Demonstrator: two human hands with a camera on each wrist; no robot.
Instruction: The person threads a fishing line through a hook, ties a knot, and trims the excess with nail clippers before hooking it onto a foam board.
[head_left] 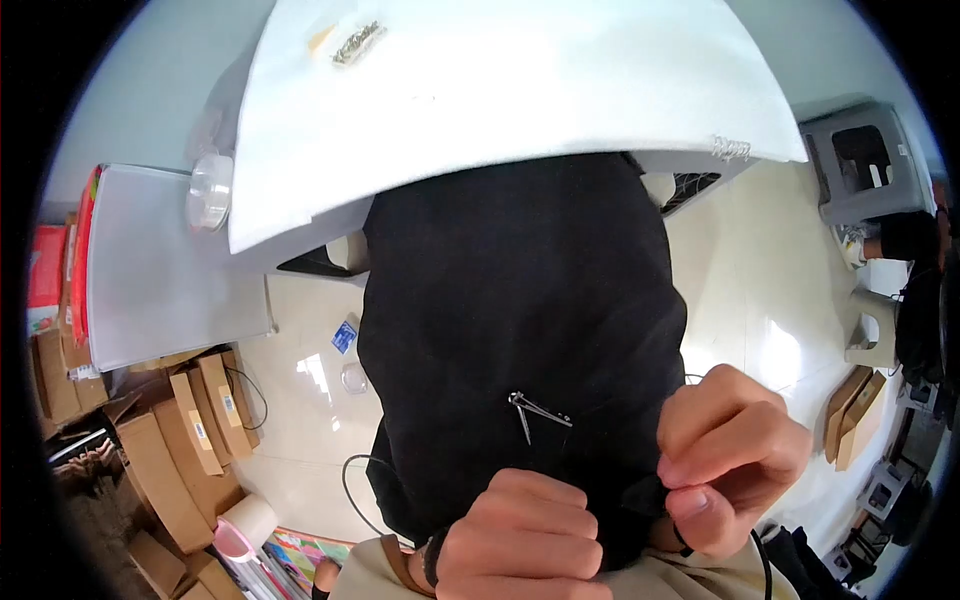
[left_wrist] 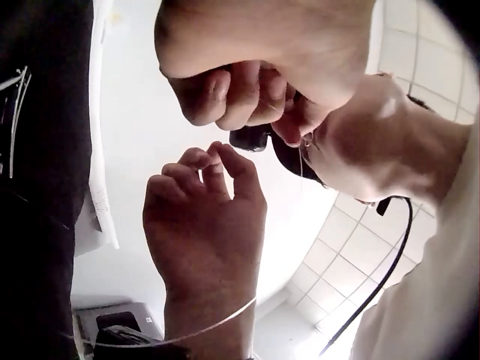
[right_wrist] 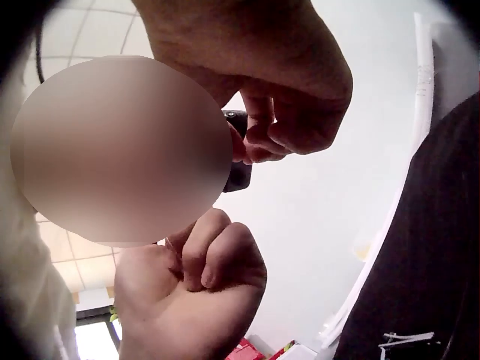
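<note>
My left hand (head_left: 530,540) is low in the head view, its fingers curled in. Below its thumb, the left wrist view shows a thin pale strand (left_wrist: 302,166) hanging from the grip. My right hand (head_left: 735,460) stands a little to the right and higher, thumb and forefinger pinched together at the tips; the strand is too fine to follow between them. On the black cloth (head_left: 510,270) over the lap lies a metal nail clipper (head_left: 545,411), its lever swung out, just ahead of the hands.
Beyond the lap is a white table (head_left: 520,80). A small packet of metal bits (head_left: 358,43) lies on it, and coiled wire (head_left: 730,147) sits by its near edge. Cardboard boxes (head_left: 170,455) stand at the left, a grey stool (head_left: 815,165) at the right.
</note>
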